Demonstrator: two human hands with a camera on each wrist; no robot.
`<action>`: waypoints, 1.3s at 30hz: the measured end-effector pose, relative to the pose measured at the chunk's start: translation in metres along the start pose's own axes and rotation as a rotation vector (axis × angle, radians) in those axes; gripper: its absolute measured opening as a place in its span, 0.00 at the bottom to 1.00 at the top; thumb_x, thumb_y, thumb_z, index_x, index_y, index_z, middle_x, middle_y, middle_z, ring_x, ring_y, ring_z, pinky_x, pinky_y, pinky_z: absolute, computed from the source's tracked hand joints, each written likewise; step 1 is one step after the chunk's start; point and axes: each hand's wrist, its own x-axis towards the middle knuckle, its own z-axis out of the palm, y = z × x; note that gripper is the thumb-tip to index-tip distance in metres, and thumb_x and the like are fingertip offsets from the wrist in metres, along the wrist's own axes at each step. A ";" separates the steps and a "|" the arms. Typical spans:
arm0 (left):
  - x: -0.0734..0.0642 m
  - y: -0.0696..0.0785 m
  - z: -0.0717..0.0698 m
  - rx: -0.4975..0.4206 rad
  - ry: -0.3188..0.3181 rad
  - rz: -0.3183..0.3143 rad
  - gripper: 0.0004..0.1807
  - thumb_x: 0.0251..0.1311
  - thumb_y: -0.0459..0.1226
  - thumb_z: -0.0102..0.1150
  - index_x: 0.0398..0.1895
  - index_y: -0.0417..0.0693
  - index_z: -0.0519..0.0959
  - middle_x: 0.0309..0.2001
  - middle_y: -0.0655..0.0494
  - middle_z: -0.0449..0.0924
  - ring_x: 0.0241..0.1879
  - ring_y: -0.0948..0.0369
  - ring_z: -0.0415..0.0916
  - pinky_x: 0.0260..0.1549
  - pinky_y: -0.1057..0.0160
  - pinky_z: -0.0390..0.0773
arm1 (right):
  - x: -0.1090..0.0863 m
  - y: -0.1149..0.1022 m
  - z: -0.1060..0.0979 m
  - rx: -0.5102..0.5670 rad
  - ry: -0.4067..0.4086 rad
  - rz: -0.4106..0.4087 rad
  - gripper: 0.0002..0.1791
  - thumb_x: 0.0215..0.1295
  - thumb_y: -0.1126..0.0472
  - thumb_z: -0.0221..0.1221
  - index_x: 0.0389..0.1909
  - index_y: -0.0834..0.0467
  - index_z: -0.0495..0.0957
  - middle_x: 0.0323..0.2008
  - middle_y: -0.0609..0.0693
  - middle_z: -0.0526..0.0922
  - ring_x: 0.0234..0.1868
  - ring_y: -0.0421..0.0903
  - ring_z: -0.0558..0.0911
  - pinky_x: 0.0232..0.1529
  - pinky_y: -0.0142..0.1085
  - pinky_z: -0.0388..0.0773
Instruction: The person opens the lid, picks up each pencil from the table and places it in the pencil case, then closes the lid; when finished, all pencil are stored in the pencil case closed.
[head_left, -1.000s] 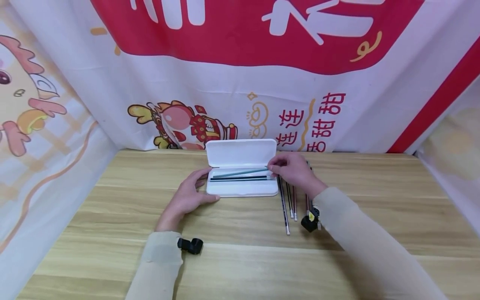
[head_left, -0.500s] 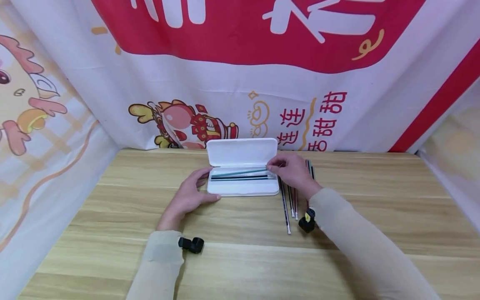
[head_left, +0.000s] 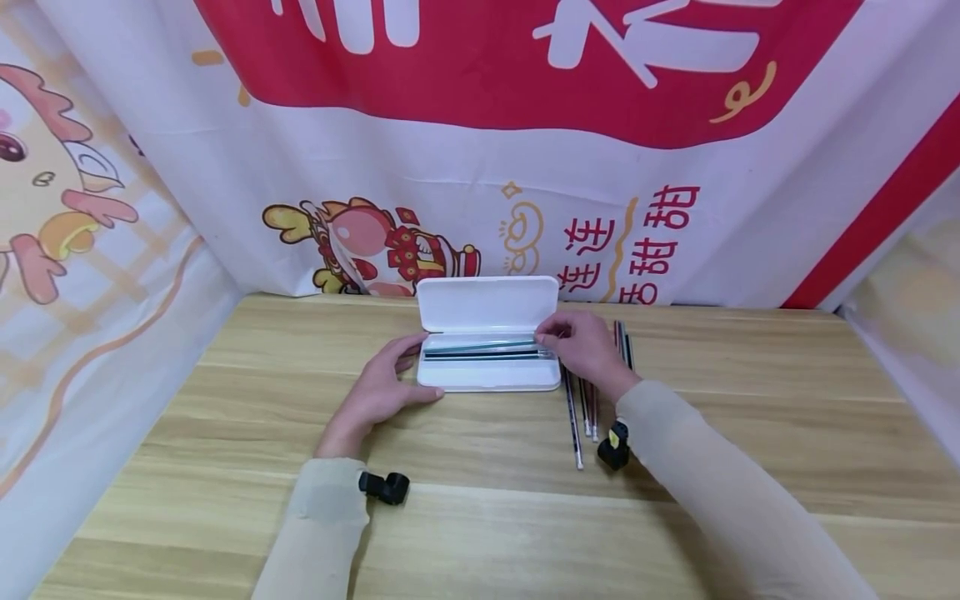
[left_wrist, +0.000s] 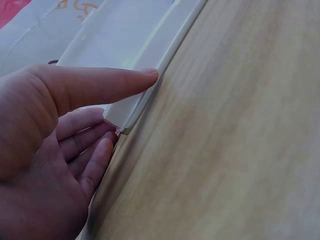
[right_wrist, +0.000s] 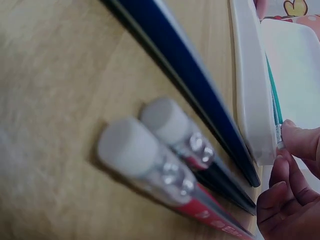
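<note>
A white pencil case (head_left: 491, 384) lies with its lid (head_left: 487, 305) raised at the back. My left hand (head_left: 378, 390) holds its left end, the thumb (left_wrist: 107, 84) along the front edge and the fingers round the end. At the right end my right hand (head_left: 588, 346) pinches a green pencil (head_left: 480, 346) near its end, between thumb and fingertips, as the right wrist view also shows. The green pencil slants slightly inside the case, behind dark pencils (head_left: 480, 356) lying lengthwise there. The pinched tip is partly hidden by the fingers.
Right of the case, several pencils lie on the wooden table (head_left: 480, 533), among them a dark one (head_left: 573, 425) and others partly under the right hand. In the right wrist view a blue pencil (right_wrist: 185, 65) and white erasers (right_wrist: 127, 147) appear close. A printed curtain (head_left: 450, 158) stands behind.
The green pencil has turned slightly, so it lies closer to parallel with the dark pencils. The right forearm has shifted a little to the left. The left hand keeps its hold on the case.
</note>
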 end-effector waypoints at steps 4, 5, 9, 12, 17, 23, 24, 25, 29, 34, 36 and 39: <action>0.000 0.001 0.000 0.001 0.002 -0.005 0.50 0.58 0.39 0.81 0.83 0.56 0.66 0.83 0.48 0.63 0.81 0.41 0.63 0.82 0.42 0.65 | -0.001 -0.001 0.002 -0.022 0.009 -0.007 0.07 0.75 0.56 0.67 0.49 0.49 0.88 0.48 0.50 0.86 0.49 0.51 0.81 0.51 0.42 0.81; 0.000 0.001 0.000 0.000 0.003 -0.006 0.50 0.58 0.39 0.81 0.83 0.57 0.66 0.83 0.48 0.63 0.81 0.41 0.64 0.82 0.42 0.65 | -0.001 -0.002 0.002 -0.028 0.012 -0.010 0.06 0.75 0.56 0.67 0.49 0.49 0.88 0.48 0.50 0.86 0.49 0.51 0.81 0.50 0.42 0.81; -0.001 0.001 0.000 -0.002 0.006 -0.012 0.50 0.58 0.38 0.81 0.82 0.57 0.66 0.83 0.48 0.64 0.81 0.42 0.63 0.82 0.43 0.65 | -0.003 -0.002 0.002 -0.035 0.017 -0.022 0.07 0.75 0.56 0.67 0.49 0.50 0.88 0.49 0.51 0.86 0.49 0.51 0.81 0.50 0.42 0.81; -0.001 0.002 0.001 0.000 0.005 -0.016 0.50 0.58 0.37 0.81 0.82 0.57 0.66 0.83 0.49 0.63 0.81 0.42 0.63 0.82 0.43 0.65 | -0.005 -0.002 -0.001 -0.028 0.021 -0.029 0.08 0.75 0.55 0.67 0.50 0.50 0.88 0.49 0.51 0.86 0.49 0.50 0.81 0.49 0.41 0.81; -0.001 0.003 0.001 -0.001 0.005 -0.016 0.50 0.57 0.38 0.81 0.82 0.57 0.66 0.83 0.49 0.63 0.81 0.42 0.63 0.82 0.43 0.65 | -0.011 -0.005 -0.013 0.020 0.033 -0.061 0.09 0.77 0.54 0.65 0.51 0.51 0.88 0.49 0.52 0.86 0.48 0.51 0.81 0.47 0.40 0.81; 0.000 0.002 0.002 0.001 0.004 -0.021 0.50 0.57 0.37 0.82 0.82 0.57 0.66 0.83 0.48 0.63 0.81 0.42 0.64 0.82 0.42 0.66 | -0.021 -0.008 -0.029 0.113 0.057 -0.067 0.10 0.78 0.53 0.64 0.53 0.51 0.88 0.53 0.52 0.87 0.52 0.51 0.81 0.50 0.41 0.82; 0.000 0.002 0.002 0.002 0.005 -0.024 0.50 0.57 0.37 0.82 0.82 0.57 0.66 0.83 0.49 0.63 0.81 0.42 0.64 0.82 0.42 0.66 | -0.023 -0.008 -0.032 0.125 0.058 -0.062 0.11 0.78 0.53 0.64 0.54 0.50 0.88 0.54 0.52 0.87 0.53 0.51 0.81 0.52 0.42 0.82; 0.000 0.001 0.002 0.002 0.005 -0.025 0.50 0.57 0.37 0.82 0.82 0.57 0.66 0.83 0.49 0.63 0.81 0.42 0.64 0.82 0.42 0.66 | -0.025 -0.009 -0.035 0.132 0.061 -0.051 0.11 0.78 0.52 0.64 0.55 0.50 0.87 0.55 0.51 0.87 0.54 0.51 0.81 0.53 0.42 0.82; 0.000 -0.001 0.001 0.008 0.006 -0.031 0.50 0.57 0.39 0.82 0.82 0.59 0.66 0.83 0.50 0.63 0.81 0.43 0.63 0.82 0.43 0.65 | -0.038 -0.012 -0.044 0.183 0.070 0.022 0.15 0.77 0.48 0.65 0.58 0.48 0.86 0.58 0.48 0.85 0.58 0.52 0.79 0.56 0.42 0.80; -0.002 0.000 0.001 0.006 0.012 -0.029 0.49 0.57 0.38 0.82 0.82 0.59 0.66 0.83 0.50 0.64 0.81 0.43 0.63 0.82 0.43 0.65 | -0.054 -0.010 -0.052 0.246 0.069 0.059 0.17 0.76 0.47 0.65 0.58 0.50 0.86 0.59 0.50 0.84 0.57 0.52 0.78 0.56 0.42 0.80; -0.003 0.000 0.000 0.004 0.011 -0.031 0.49 0.57 0.38 0.82 0.82 0.59 0.66 0.83 0.50 0.64 0.81 0.43 0.63 0.82 0.42 0.65 | -0.061 -0.007 -0.053 0.280 0.063 0.075 0.17 0.76 0.47 0.66 0.58 0.51 0.85 0.60 0.50 0.84 0.57 0.50 0.79 0.58 0.43 0.81; -0.003 0.000 0.000 0.001 0.007 -0.032 0.49 0.58 0.39 0.81 0.82 0.59 0.66 0.83 0.50 0.64 0.81 0.43 0.63 0.82 0.41 0.65 | -0.071 0.000 -0.055 0.313 0.064 0.100 0.19 0.76 0.46 0.66 0.59 0.52 0.84 0.62 0.51 0.83 0.57 0.49 0.80 0.61 0.44 0.83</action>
